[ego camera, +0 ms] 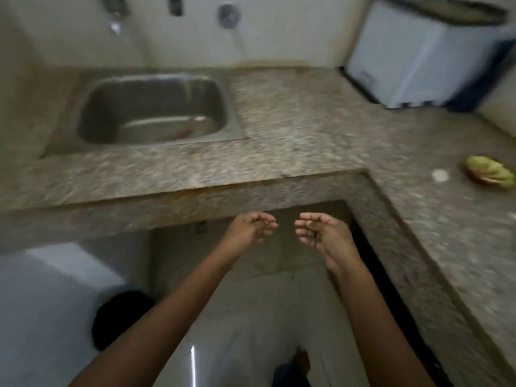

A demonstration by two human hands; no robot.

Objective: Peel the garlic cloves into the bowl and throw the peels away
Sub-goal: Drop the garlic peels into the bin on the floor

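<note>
My left hand (252, 229) and right hand (318, 233) hung loosely curled, holding nothing I could see, near the counter (293, 121) edge. The bowl (490, 176) sat far right on it, nearer my right hand; contents blurred.

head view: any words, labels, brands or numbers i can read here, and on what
No text can be read; the whole frame is motion-blurred.
White and blue appliance: no legible print on its faces.
Round wall fitting: no marking can be made out.
Small white disc on the counter: too blurred to tell whether it bears any text.
</note>
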